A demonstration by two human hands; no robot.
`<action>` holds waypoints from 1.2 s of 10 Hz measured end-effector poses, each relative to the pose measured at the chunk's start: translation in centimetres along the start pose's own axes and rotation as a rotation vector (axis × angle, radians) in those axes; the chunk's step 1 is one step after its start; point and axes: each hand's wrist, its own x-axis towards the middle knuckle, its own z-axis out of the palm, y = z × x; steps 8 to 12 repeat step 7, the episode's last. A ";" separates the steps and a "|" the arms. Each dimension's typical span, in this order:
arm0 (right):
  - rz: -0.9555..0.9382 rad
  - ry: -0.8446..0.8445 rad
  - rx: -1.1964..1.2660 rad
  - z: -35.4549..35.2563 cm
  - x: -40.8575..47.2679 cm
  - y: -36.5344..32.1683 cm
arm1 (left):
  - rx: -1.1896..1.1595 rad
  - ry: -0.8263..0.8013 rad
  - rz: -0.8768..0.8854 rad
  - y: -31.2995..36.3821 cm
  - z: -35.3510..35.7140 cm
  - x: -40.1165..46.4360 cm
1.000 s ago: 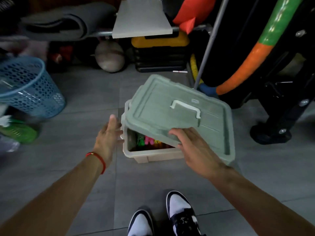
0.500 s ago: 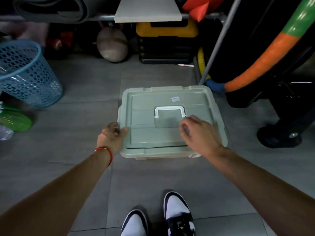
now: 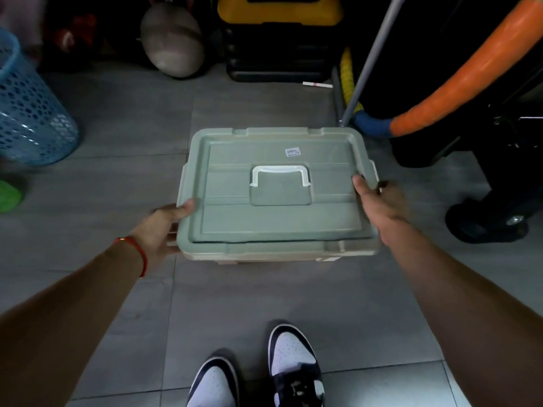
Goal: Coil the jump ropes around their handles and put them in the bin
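Both hands sit at opposite sides of the bin point(image 3: 279, 254), which rests on the grey tiled floor point(image 3: 117, 136) just ahead of the person's shoes point(image 3: 295, 365). The green lid point(image 3: 276, 221) lies flat and square on the bin, its white handle point(image 3: 280, 175) untouched. The left hand point(image 3: 160, 230) grips the lid's left edge, thumb on top and fingers curled under the rim. The right hand point(image 3: 379, 201) holds the right edge near a side latch; its thumb presses the lid, while the rest of its fingers are hidden behind the edge. No jump ropes are visible anywhere: with the lid shut, the contents cannot be seen. Judging by the closed bin, the coiling and stowing look finished, leaving at most the latches to be snapped or the bin to be moved away.
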 end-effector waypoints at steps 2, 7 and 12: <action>-0.271 0.356 -0.273 0.2 -1.4 -0.4 | 0.480 0.459 0.308 0.0 3.2 -1.4; -0.519 0.368 -0.314 -1.4 -6.1 0.0 | 0.546 0.494 0.434 -0.7 4.3 -5.5; -0.519 0.368 -0.314 -1.4 -6.1 0.0 | 0.546 0.494 0.434 -0.7 4.3 -5.5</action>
